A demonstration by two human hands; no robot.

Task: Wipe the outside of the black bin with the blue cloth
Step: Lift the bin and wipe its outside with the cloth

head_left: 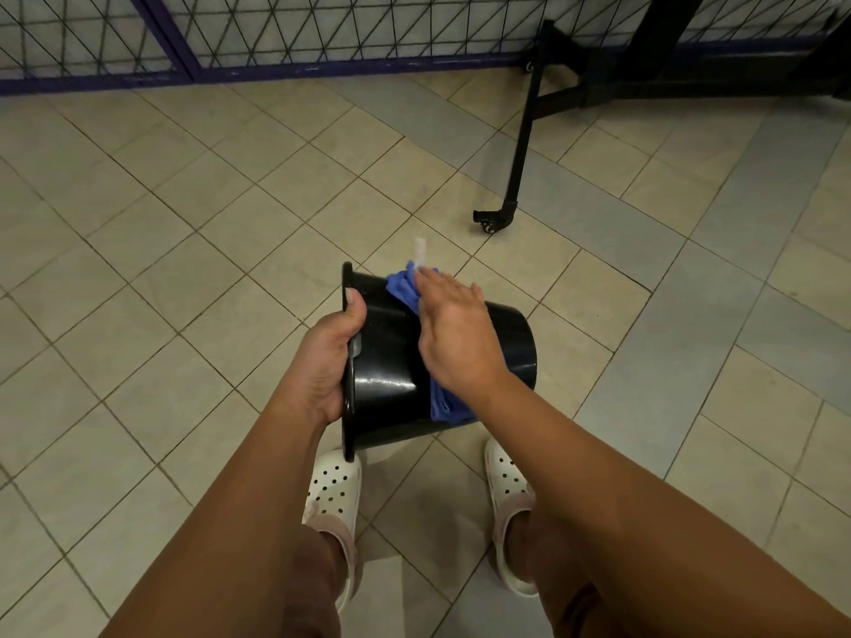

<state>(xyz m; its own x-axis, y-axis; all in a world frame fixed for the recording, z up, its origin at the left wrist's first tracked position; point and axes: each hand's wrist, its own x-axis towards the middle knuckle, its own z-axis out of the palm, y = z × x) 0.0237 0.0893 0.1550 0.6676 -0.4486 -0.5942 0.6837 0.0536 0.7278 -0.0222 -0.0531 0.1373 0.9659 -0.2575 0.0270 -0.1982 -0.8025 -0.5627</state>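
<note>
- Two bare hands work on one black bin (391,361), held on its side above the tiled floor (184,223), its open mouth facing left; no brand, label or writing can be read on it.
- The left hand (322,361) is closed on the bin's rim (346,287), thumb (355,303) curled over the outside wall, remaining fingers hidden inside the mouth.
- Just right of that thumb, the blue cloth (403,285) drapes across the bin's wall, one end hanging below at the near side.
- The right hand (453,333) lies flat, fingers spread, pressing the cloth against the bin; a pale tag (419,253) sticks out beyond its fingertips.
- White perforated clogs (331,490) stand below the bin.
</note>
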